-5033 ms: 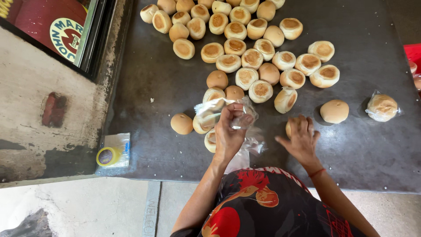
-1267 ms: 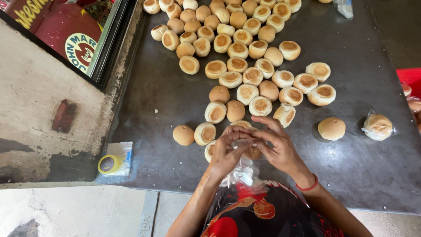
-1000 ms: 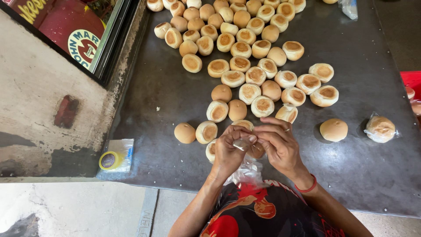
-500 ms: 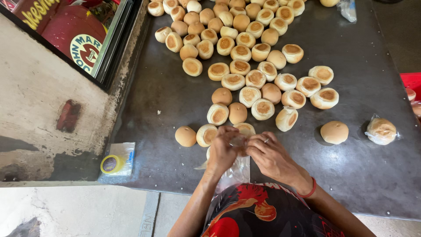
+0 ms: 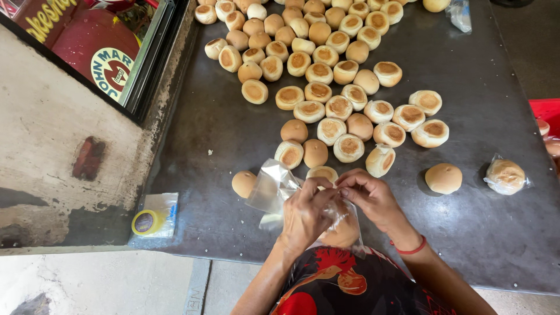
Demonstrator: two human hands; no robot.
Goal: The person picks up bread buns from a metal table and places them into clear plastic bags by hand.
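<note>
Your clear bag [image 5: 274,189] now flares out leftward; left hand [image 5: 303,213] and right hand [image 5: 370,198] pinch it around a bun [image 5: 341,232] above the desk [image 5: 496,233].

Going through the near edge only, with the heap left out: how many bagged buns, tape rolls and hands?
Bagged buns: 2, the held bagged bun and the lone bagged bun
Tape rolls: 1, the yellow tape roll
Hands: 2, the left hand and the right hand
Total: 5

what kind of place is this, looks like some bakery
Probably a small bakery's packing table: dozens of round golden-brown buns spread on a dark metal tabletop, one bun already wrapped in clear plastic, and both hands working a clear plastic bag.
</note>
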